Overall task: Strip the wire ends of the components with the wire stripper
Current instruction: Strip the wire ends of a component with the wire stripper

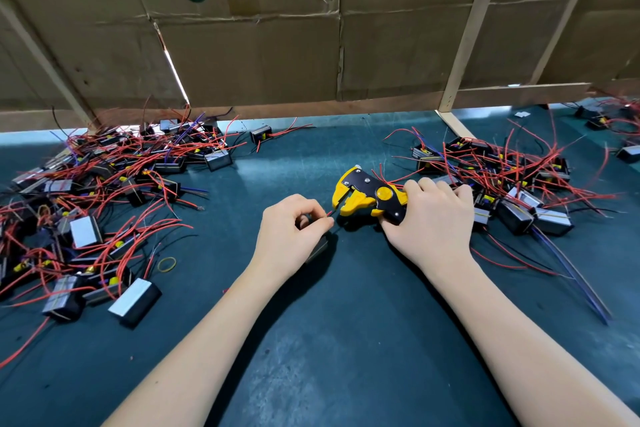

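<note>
My right hand [433,218] grips the handles of a yellow and black wire stripper [367,196], whose jaws point left just above the mat. My left hand [294,232] pinches a thin red wire [330,213] between thumb and fingers, its tip almost at the jaws. A black component [320,248] lies under that hand, mostly hidden by the palm. The wire end sits just left of the jaws; whether it is inside them is unclear.
A heap of black components with red wires [104,191] covers the left of the dark green mat [346,322]. Another heap [502,177] lies right of the stripper. A yellow rubber band [167,264] lies near the left heap. Cardboard panels [259,45] wall the back.
</note>
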